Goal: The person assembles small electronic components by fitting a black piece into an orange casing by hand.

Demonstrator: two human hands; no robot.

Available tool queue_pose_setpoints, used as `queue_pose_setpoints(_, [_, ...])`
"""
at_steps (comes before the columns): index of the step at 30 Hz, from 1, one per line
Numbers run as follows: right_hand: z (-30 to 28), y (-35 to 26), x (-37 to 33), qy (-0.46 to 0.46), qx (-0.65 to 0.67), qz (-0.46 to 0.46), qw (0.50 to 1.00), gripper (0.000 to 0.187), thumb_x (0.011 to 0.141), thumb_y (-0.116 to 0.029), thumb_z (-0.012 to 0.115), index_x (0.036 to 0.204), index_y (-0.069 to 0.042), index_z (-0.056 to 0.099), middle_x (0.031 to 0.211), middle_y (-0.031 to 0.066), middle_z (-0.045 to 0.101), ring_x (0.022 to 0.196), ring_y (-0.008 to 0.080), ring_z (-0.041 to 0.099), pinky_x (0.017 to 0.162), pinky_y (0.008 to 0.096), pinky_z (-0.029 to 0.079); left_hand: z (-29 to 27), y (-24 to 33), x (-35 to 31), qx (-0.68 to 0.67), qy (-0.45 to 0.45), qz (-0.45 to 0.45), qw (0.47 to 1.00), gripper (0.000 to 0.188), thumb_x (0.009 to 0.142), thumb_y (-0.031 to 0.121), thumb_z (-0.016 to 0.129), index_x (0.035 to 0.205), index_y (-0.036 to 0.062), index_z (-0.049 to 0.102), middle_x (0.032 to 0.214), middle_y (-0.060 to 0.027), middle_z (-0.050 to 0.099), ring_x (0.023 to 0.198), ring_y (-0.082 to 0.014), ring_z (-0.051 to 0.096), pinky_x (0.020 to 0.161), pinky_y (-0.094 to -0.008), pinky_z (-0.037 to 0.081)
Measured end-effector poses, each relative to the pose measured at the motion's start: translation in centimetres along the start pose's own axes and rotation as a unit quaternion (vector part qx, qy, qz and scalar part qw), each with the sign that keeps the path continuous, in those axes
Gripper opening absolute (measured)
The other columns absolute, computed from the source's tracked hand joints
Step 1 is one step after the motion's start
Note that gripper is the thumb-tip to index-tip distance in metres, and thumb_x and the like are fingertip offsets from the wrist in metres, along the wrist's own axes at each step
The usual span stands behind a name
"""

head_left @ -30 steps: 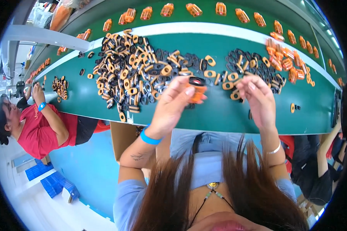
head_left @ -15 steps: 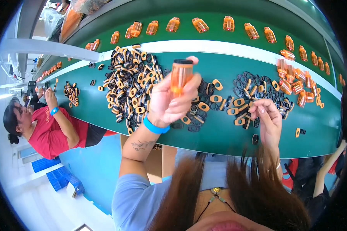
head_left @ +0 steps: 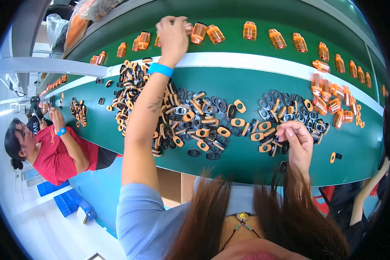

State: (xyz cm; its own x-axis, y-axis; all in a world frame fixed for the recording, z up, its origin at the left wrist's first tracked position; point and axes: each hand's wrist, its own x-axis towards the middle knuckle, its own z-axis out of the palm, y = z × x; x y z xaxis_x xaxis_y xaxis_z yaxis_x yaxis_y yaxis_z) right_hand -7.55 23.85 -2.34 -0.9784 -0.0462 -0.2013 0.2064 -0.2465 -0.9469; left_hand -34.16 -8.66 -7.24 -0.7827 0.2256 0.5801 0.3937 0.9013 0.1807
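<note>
My left hand (head_left: 173, 39) is stretched out over the far green strip, fingers apart and partly bent. Just right of its fingers stands a translucent orange bottle-shaped housing (head_left: 199, 33) with a black rim. Another housing is partly hidden behind those fingers. My right hand (head_left: 297, 141) is pinched at the near edge of the right heap of oval rings (head_left: 310, 115); what lies between its fingertips is too small to make out. Beneath and beside my left forearm spreads a large heap of black and pale-orange oval rings (head_left: 132, 86).
Orange housings (head_left: 277, 39) stand in a row along the far strip, beyond a white rail (head_left: 242, 60). More housings (head_left: 333, 97) are piled at the right. A person in a red shirt (head_left: 65, 151) works at the left. Blue crates (head_left: 73, 203) sit on the floor.
My left hand has carried the black-rimmed housing from above the heap to the far strip and let it go. The housings in the row have shifted left. My right hand stays pinched near the rings.
</note>
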Motion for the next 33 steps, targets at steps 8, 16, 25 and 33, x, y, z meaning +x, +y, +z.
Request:
queue_pose_setpoints(8, [1.3, -0.5, -0.2, -0.015, -0.004, -0.008, 1.000, 0.016, 0.093, -0.011, 0.050, 0.101, 0.000, 0.058, 0.086, 0.0049, 0.060, 0.076, 0.0094, 0.052, 0.072, 0.0223, 0.042, -5.0, -7.3, -2.2, 0.064, -0.048, -0.089, 0.993, 0.047, 0.083, 0.017, 0.063, 0.127, 0.0155, 0.048, 0.093, -0.0166, 0.063, 0.092, -0.0307, 0.061, 0.078, -0.0407, 0.051])
queue_pose_setpoints(16, [3.9, -0.1, 1.5, -0.132, -0.356, -0.195, 0.904, 0.017, 0.087, 0.002, 0.051, 0.101, 0.001, 0.060, 0.094, 0.0087, 0.061, 0.081, 0.0164, 0.059, 0.070, 0.0283, 0.048, -16.6, 8.6, -7.5, -0.747, -0.108, -0.202, 0.624, 0.038, 0.082, 0.013, 0.062, 0.114, -0.0001, 0.045, 0.100, -0.0139, 0.057, 0.083, -0.0237, 0.062, 0.075, -0.0316, 0.053])
queue_pose_setpoints(25, [5.9, 2.2, 7.1, -0.124, -0.573, -0.305, 0.751, 0.025, 0.079, -0.005, 0.062, 0.104, -0.005, 0.058, 0.090, 0.0088, 0.054, 0.075, 0.0247, 0.058, 0.067, 0.0337, 0.047, -27.6, 19.4, -8.4, -0.763, -0.273, 0.341, 0.476, 0.027, 0.088, 0.023, 0.053, 0.114, 0.0149, 0.052, 0.090, -0.0176, 0.062, 0.063, -0.0289, 0.060, 0.047, -0.0259, 0.048])
queue_pose_setpoints(33, [4.7, 2.8, -4.2, -0.191, -0.420, -0.144, 0.875, 0.024, 0.085, 0.000, 0.055, 0.109, 0.000, 0.056, 0.091, 0.0077, 0.062, 0.070, 0.0122, 0.057, 0.060, 0.0252, 0.045, -32.8, 20.2, -13.4, -0.719, -0.292, 0.102, 0.623, 0.018, 0.086, 0.018, 0.047, 0.102, 0.0172, 0.054, 0.084, -0.0144, 0.058, 0.058, -0.0244, 0.054, 0.045, -0.0249, 0.044])
